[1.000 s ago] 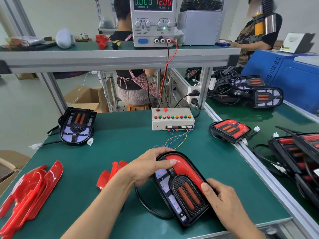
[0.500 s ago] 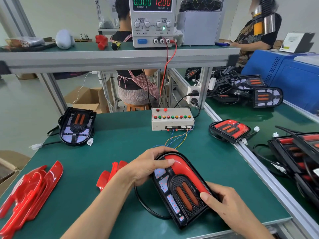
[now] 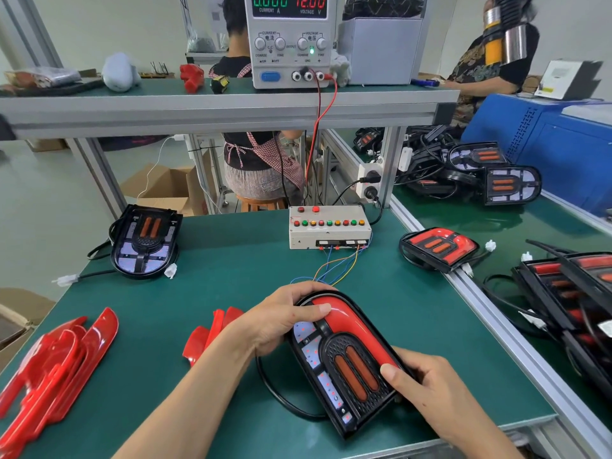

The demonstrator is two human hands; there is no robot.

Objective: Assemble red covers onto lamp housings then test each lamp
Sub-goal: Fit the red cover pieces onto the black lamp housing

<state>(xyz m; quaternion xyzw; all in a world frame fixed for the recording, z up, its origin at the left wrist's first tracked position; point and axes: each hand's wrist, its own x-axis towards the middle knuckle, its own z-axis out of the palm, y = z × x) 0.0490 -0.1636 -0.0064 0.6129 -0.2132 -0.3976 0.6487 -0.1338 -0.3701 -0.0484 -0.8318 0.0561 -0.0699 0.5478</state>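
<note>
Near the worktop's front edge, the left hand (image 3: 281, 323) and right hand (image 3: 427, 389) grip the lamp housing (image 3: 344, 366), thumbs pressing its red cover (image 3: 351, 323) down. Uneven pressure could leave one side unseated — or the housing may skid toward the edge.

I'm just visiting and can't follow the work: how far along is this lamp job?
Done, apparently: one black lamp with its red cover on lies aside at the right. In hand: the left hand and right hand press a curved red cover onto the black lamp housing. Left: a bare black housing waits, loose red covers remain, and the supply's current display shows zero, so no test is running.
</note>
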